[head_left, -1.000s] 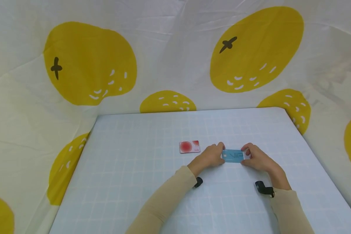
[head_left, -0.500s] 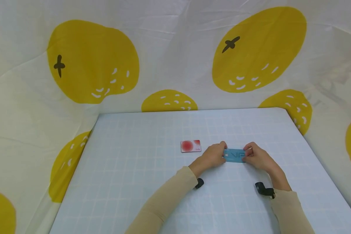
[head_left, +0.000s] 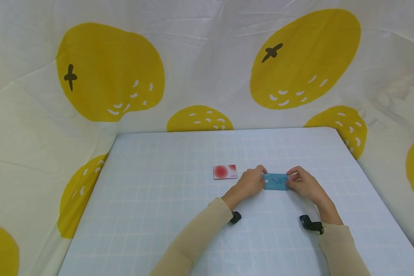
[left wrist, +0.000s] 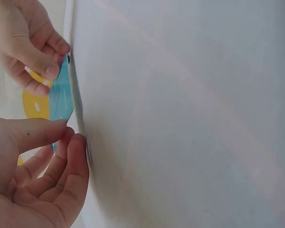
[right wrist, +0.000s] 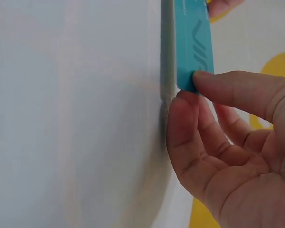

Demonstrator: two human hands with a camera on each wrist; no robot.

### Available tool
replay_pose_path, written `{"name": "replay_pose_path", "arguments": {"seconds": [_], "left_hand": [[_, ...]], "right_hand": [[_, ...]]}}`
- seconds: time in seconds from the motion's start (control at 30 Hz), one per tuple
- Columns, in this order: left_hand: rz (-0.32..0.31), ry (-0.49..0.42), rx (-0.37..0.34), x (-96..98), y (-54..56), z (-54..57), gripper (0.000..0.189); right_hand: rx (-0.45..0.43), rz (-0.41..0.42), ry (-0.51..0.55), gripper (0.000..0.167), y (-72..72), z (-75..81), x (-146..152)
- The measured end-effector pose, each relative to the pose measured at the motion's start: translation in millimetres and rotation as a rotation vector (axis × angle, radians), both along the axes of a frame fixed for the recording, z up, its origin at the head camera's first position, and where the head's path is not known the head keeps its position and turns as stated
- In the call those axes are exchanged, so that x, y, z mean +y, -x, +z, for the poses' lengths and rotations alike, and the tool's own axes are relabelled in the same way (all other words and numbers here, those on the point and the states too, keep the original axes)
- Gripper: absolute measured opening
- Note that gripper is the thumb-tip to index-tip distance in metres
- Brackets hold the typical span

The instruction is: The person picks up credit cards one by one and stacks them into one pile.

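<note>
A teal card (head_left: 275,182) with "VIP" lettering and a small chip is held between both hands, over the right part of the table in the head view. My left hand (head_left: 251,182) pinches its left end. At the right end, my right hand (head_left: 304,184) grips it, and the right wrist view shows the thumb on the printed face of the card (right wrist: 194,47) with fingers behind. In the left wrist view the left fingertips hide part of the card (left wrist: 61,95). A white and red card (head_left: 225,172) lies flat to the left of the left hand.
The table (head_left: 151,214) wears a pale blue checked cloth. Behind and beside it hangs a white curtain (head_left: 207,69) with big yellow fruit prints. A small black camera (head_left: 309,223) sits on the right wrist, another black device (head_left: 235,217) on the left.
The teal card has shifted slightly, and the right thumb now lies further over its face. Both hands stay at its ends. The white and red card keeps its place; the head view shifted a little.
</note>
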State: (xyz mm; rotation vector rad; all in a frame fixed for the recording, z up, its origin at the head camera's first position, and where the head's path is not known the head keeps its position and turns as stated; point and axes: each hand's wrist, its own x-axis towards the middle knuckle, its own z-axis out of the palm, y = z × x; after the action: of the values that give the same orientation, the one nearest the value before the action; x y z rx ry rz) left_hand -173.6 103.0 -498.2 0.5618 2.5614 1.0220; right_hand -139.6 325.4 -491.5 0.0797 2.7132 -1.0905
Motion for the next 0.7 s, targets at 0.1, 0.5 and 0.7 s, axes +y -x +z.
{"name": "replay_pose_path", "arguments": {"seconds": [0.1, 0.5, 0.7], "left_hand": [[0.022, -0.057, -0.004, -5.1, 1.0, 0.9, 0.031], [0.082, -0.148, 0.02, -40.1, 5.9, 15.7, 0.032], [0.133, -0.163, 0.006, -65.3, 6.9, 25.7, 0.033]], "right_hand": [[0.025, -0.017, 0.021, 0.036, -0.5, 2.8, -2.6], [0.1, -0.015, 0.157, 0.039, 8.5, 10.3, -24.6], [0.143, 0.009, 0.202, 0.038, 17.6, 14.1, -48.6]]}}
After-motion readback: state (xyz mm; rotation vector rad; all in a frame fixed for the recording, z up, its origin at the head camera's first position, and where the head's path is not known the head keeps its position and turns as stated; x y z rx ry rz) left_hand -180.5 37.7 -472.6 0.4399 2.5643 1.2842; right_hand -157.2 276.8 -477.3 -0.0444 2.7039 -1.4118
